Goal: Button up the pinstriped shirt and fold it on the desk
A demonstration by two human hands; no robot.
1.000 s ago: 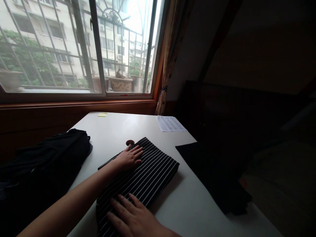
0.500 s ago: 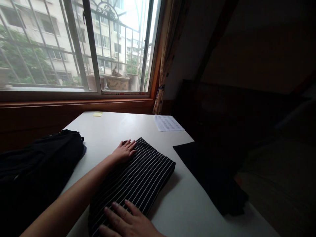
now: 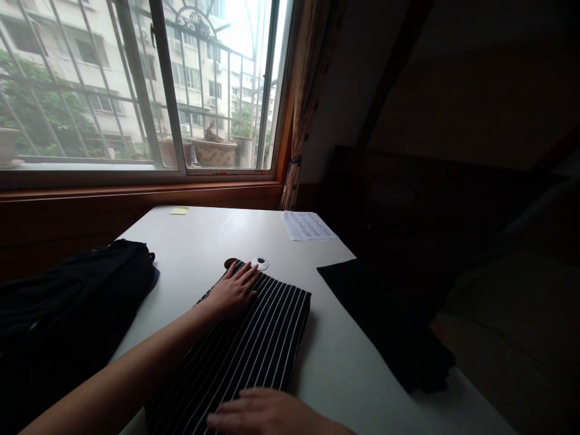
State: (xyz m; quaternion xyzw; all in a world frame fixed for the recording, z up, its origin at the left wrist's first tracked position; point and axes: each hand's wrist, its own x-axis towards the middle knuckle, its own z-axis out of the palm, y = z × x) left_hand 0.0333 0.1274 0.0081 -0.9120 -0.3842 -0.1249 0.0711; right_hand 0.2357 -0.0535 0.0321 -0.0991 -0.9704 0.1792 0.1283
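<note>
A folded black cloth with white stripes lies on the white table, running from the near edge toward the middle. My left hand rests flat on its far left part, fingers stretched out. Over the near end is my right hand, its fingers extended and a little blurred; I cannot tell how firmly it touches the cloth. Just past the cloth's far edge are a dark round spot and a white ring with a dark centre on the tabletop.
A dark bag or bundle of cloth lies at the left. Dark cloth hangs over the table's right edge. Printed sheets and a yellow sticky note lie at the far side, below a window.
The striped cloth has turned and shifted slightly toward me, uncovering the white ring. My left hand has moved a little nearer and right; my right hand has shifted right and lower.
</note>
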